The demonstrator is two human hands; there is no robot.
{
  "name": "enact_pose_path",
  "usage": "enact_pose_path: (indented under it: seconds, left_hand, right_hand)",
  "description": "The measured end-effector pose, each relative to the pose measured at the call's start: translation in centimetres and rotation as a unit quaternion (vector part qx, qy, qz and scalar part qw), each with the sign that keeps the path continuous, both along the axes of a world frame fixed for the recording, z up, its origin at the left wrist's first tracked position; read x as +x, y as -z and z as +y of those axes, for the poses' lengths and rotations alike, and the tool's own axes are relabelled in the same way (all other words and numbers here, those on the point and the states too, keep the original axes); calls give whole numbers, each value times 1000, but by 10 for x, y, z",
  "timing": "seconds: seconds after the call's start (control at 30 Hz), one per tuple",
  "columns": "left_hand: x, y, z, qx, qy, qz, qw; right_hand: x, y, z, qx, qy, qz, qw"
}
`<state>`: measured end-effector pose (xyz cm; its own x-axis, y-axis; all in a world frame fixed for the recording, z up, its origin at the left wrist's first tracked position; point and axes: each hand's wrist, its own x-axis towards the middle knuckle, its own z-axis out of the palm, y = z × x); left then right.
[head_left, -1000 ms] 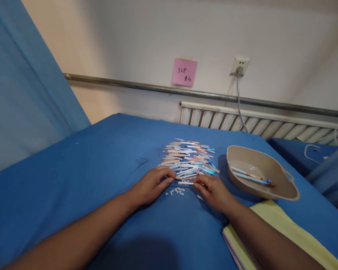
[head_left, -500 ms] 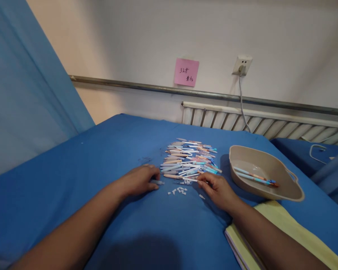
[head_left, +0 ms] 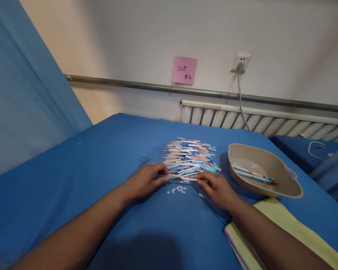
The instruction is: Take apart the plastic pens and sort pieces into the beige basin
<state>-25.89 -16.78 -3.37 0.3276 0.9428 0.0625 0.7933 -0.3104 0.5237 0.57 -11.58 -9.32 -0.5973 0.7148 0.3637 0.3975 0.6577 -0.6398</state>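
Observation:
My right hand (head_left: 218, 187) pinches one end of a thin white pen refill (head_left: 188, 179), which points left over the blue cloth. My left hand (head_left: 150, 180) is closed round a greyish pen barrel (head_left: 172, 176), mostly hidden by the fingers. The barrel's end lies close to the refill's free tip; whether they touch I cannot tell. Just beyond both hands lies a pile of pen parts (head_left: 186, 159): grey, peach, pink and blue barrels with white refills among them. Small white pen tips (head_left: 180, 189) are scattered between my hands, and a single white tip (head_left: 201, 195) lies beside my right hand.
A beige basket (head_left: 284, 189) with a few blue-and-orange pens (head_left: 253, 176) stands at the right. A folded yellow cloth (head_left: 287, 228) lies under my right forearm. Behind are a radiator (head_left: 214, 114), a metal rail (head_left: 146, 85) and a plugged cable (head_left: 240, 97). A blue curtain (head_left: 30, 82) hangs left.
My left hand has moved right, bringing the greyish barrel up to the refill's left end. My right hand holds the refill in nearly the same place. The view has shifted slightly.

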Motion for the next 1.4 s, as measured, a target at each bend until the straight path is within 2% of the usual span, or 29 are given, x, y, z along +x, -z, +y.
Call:
enact_pose_path:
  seconds: [0.47, 0.8, 0.93, 1.27, 1.4]
  left_hand:
    - [6, 5, -2, 32, -10, 20, 999]
    - [18, 7, -6, 42, 13, -4, 999]
    - [22, 7, -8, 33, 29, -10, 999]
    - [37, 18, -10, 3, 49, -78, 996]
    - [40, 19, -9, -25, 96, -95, 990]
  right_hand:
    - [1, -3, -1, 29, -17, -12, 999]
    - [0, -3, -2, 52, -22, -3, 998]
    - [-3, -5, -6, 60, -46, 0, 997]
    - [-12, -13, -20, 13, -43, 10, 999]
    - [-16, -11, -23, -31, -41, 22, 998]
